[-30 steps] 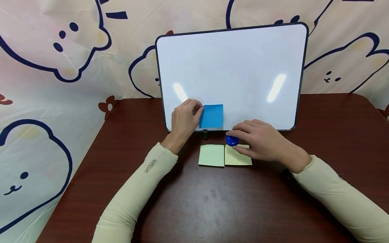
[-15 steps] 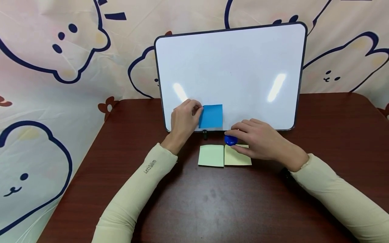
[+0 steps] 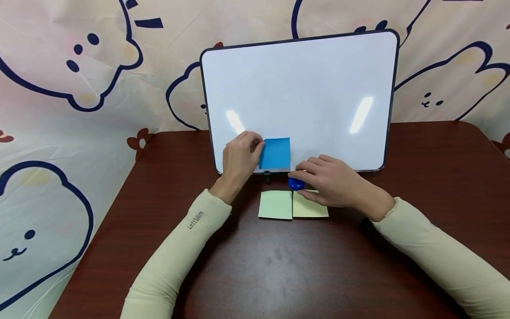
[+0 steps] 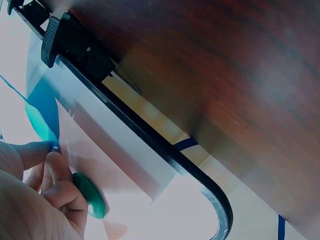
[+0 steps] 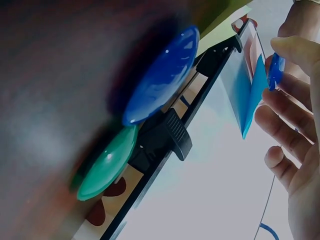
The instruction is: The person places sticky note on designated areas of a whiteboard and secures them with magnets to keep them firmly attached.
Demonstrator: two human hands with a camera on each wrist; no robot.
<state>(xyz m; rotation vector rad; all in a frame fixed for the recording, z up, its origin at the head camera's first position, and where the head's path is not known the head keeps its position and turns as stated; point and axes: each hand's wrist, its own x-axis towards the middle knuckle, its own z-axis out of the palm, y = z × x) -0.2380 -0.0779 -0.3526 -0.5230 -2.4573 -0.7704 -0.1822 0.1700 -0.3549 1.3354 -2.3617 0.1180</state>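
L hand point(image 3: 241, 155): pinching blue note point(image 3: 276, 153) by upper L corner, at whiteboard point(image 3: 314, 97)
R hand point(image 3: 328, 181): thumb + fingertip gripping blue disc point(image 3: 296, 184)
Table point(image 3: 271, 274): grn note point(image 3: 276, 205), ylw note point(image 3: 309, 209)

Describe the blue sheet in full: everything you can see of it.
The blue sheet is a thin, squarish piece, plain blue with no writing visible on the side facing the head camera; it looks like paper. It is held roughly upright in front of the lower part of the whiteboard, left of the board's middle in the head view. The left hand pinches it near its upper left corner. The right wrist view shows its reflection in the board; whether the sheet touches the board cannot be told.
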